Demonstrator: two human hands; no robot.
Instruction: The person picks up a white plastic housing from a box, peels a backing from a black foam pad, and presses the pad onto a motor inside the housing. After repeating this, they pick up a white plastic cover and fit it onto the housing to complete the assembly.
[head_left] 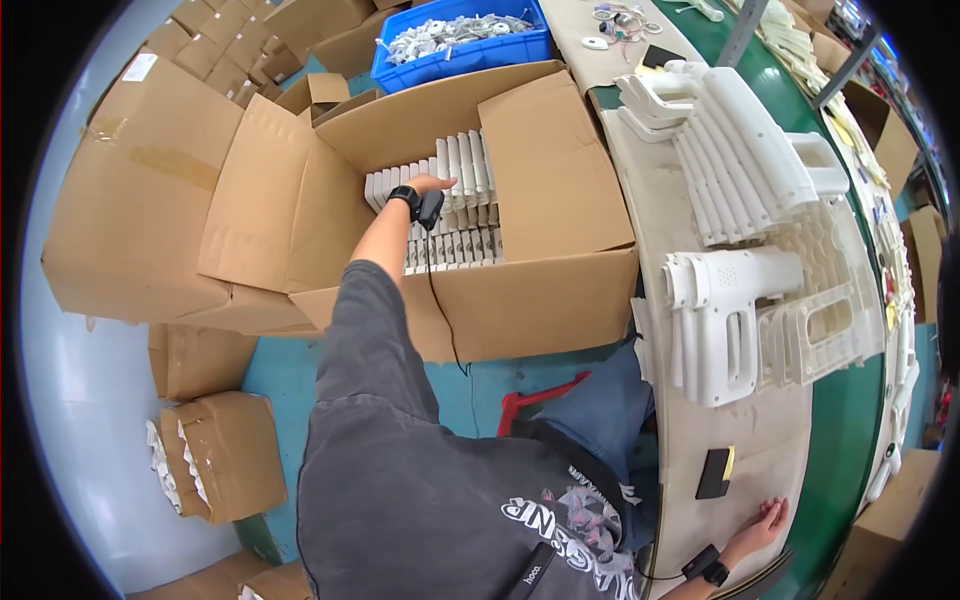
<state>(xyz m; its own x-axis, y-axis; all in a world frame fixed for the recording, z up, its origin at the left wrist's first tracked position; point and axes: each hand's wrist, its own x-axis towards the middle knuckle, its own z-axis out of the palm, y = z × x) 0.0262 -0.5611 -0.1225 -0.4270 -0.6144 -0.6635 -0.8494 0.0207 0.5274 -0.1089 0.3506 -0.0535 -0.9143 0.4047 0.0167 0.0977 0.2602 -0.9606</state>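
Observation:
My left hand reaches into an open cardboard box, over rows of white plastic parts standing packed side by side. One digit stretches to the right against the parts; the other fingers are hidden, so I cannot tell whether it grips one. My right hand rests on the workbench at the lower right, fingers loosely curled and apart, holding nothing. Just beyond it lies a small black pad with a yellow piece at its edge. Both wrists wear black straps with small devices and cables.
Nested white handled housings and stacked white shells occupy the bench. Behind the box stands a blue bin of small white parts. Tall cartons rise at left; another carton sits below. A red frame is near my legs.

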